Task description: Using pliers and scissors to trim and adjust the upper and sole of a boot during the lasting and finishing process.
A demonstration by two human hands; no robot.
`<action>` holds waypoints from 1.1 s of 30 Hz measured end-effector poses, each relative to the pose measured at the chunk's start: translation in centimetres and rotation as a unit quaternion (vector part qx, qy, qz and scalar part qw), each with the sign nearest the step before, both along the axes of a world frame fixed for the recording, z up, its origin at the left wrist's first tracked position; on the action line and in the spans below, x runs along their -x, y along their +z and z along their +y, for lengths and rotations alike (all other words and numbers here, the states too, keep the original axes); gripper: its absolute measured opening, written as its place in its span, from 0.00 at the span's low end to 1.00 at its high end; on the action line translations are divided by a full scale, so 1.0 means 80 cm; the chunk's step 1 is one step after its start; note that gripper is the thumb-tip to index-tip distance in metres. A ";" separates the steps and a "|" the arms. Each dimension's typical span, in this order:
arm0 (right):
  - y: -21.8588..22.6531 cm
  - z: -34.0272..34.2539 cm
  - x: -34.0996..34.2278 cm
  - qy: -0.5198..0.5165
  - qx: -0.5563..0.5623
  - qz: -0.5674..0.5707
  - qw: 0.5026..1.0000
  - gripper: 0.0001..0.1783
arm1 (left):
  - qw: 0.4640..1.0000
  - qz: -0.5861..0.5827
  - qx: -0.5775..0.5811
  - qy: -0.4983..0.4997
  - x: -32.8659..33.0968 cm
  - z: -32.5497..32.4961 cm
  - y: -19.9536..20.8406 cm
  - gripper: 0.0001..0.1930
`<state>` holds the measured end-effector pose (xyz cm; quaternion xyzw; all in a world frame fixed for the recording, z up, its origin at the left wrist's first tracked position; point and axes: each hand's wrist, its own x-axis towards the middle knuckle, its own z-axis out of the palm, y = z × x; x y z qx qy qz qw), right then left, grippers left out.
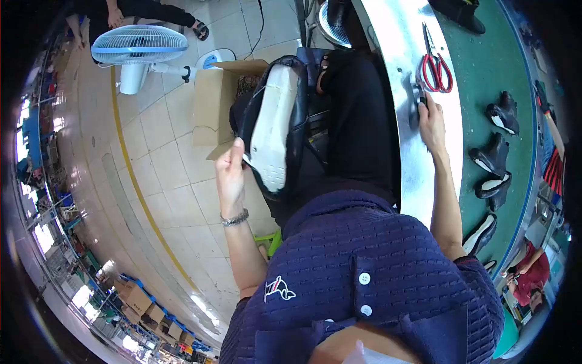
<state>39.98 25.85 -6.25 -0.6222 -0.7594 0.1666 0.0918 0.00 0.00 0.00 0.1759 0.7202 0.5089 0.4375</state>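
Closest to my camera is the wearer's dark blue shirt (321,261), which is filling the bottom middle of the frame. Just above it, around the centre, a black shoe (276,130) is lying over the dark trousers (361,115) with its white underside facing me. The left hand (230,176) is holding on at the lower left edge of the shoe, thumb and fingers pinching the rim, and a metal wristwatch (235,218) is showing below it. Over at upper right, the right hand (431,124) is reaching onto the shiny metal bench (418,176), fingers bunching together against a dark tool (419,97). I'm not managing to make out what that tool is, and from here I can't tell if the hand is really gripping it. Red-handled scissors (437,68) are lying just above that hand, points toward the top. Further right, several black shoes (491,153) are sitting in a rough column on a green surface (503,57). Upper left, a fan (139,45) is standing on the tiles near an open cardboard box (209,109), with another person's leg (157,11) stretching out behind it
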 end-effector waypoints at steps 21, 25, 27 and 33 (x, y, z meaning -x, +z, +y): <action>0.170 -0.044 0.051 -0.084 0.303 0.477 0.820 0.37 | 0.520 0.719 -0.135 -0.441 -0.071 0.330 0.079 0.15; 0.172 -0.034 0.073 -0.023 0.353 0.487 0.799 0.35 | 0.728 0.564 -0.186 -0.343 -0.051 0.351 0.070 0.09; 0.186 -0.023 0.088 -0.002 0.417 0.519 0.746 0.33 | 0.884 0.322 -0.097 -0.325 -0.032 0.367 0.073 0.10; 0.192 0.001 0.126 0.029 0.483 0.546 0.684 0.31 | 0.725 0.519 -0.256 -0.373 -0.052 0.364 0.051 0.18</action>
